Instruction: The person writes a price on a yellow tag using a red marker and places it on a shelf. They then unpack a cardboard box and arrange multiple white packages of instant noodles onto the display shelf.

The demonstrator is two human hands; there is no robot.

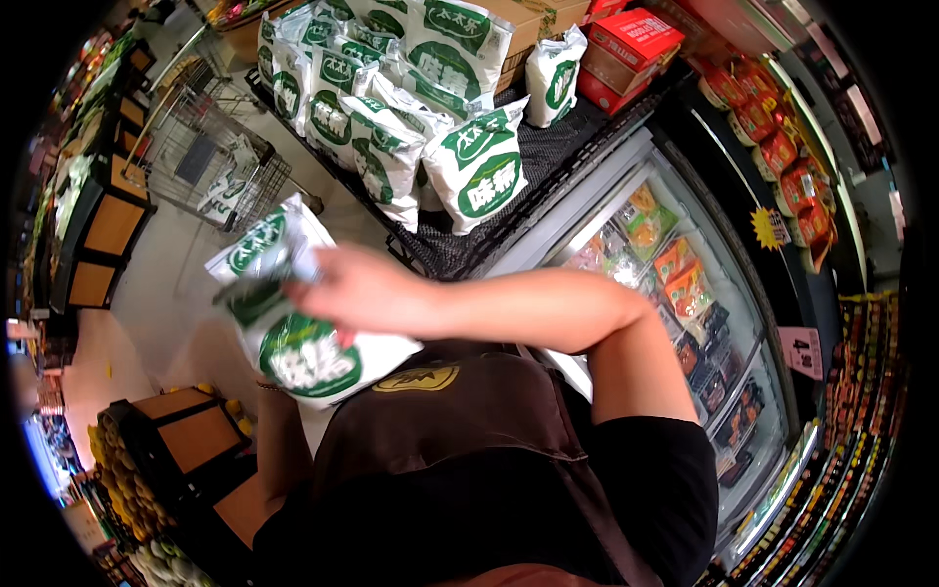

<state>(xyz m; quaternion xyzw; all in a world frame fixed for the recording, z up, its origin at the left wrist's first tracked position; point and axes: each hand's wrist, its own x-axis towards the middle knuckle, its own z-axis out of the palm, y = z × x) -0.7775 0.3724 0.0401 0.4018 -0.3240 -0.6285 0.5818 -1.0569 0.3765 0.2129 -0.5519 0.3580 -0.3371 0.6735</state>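
My right hand (334, 293), blurred by motion, reaches across my chest. Its fingers are bent over the upper part of a plump white-and-green plastic seasoning bag (315, 367). Behind that hand a second printed bag top (253, 246) stands up; overlap and blur hide whether it is a separate bag. My left forearm rises below the bag at the lower left, with a bracelet at the wrist; the left hand itself is hidden behind the bag. Similar seasoning bags (477, 172) stand grouped on a black platform (447, 253) in front of me. Another such bag (555, 77) stands apart.
Red printed boxes (631, 51) and a cardboard carton (524, 29) stand at the platform's back. To the right is a glass-topped freezer (682, 308) with packaged food. A wire shopping cart (209, 154) with similar bags stands left. Produce stands (194, 433) flank the aisle floor.
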